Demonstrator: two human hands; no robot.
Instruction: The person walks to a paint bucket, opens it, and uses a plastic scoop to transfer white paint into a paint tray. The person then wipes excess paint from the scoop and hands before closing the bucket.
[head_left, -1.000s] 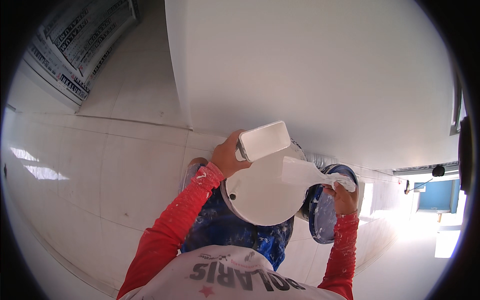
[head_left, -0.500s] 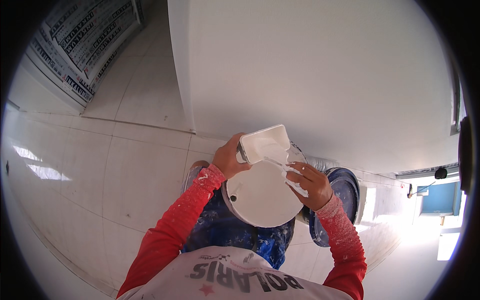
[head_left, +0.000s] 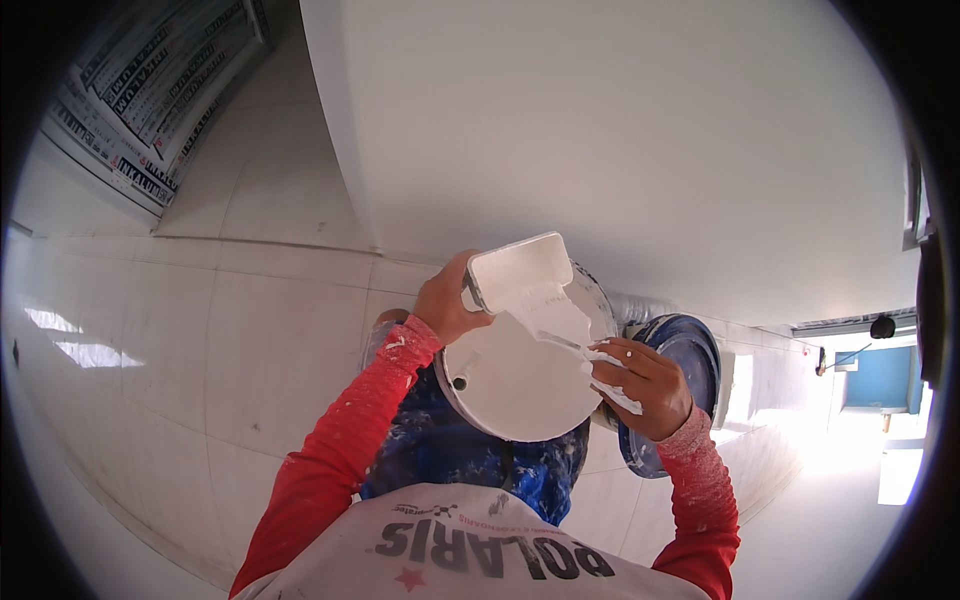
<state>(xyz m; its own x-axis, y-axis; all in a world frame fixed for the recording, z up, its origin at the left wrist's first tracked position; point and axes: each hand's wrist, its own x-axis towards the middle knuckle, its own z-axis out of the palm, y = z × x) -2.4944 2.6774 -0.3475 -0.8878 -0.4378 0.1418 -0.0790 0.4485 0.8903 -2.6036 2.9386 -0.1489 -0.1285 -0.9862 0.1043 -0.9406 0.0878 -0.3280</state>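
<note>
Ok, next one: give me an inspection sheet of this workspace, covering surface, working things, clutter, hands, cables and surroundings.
Surface: pale tiled floor with bright light patches at left.
Working things: white tub, tilted above a round bucket; wide scraper, its blade overlapping the tub's opening.
Clutter: blue round lid right of the bucket.
Hands: left hand grips the tub; right hand, smeared white, grips the scraper.
Cables: one thin dark line at far right, too small to identify.
Surroundings: large white wall ahead; printed wrapping at upper left; blue panel at far right.
</note>
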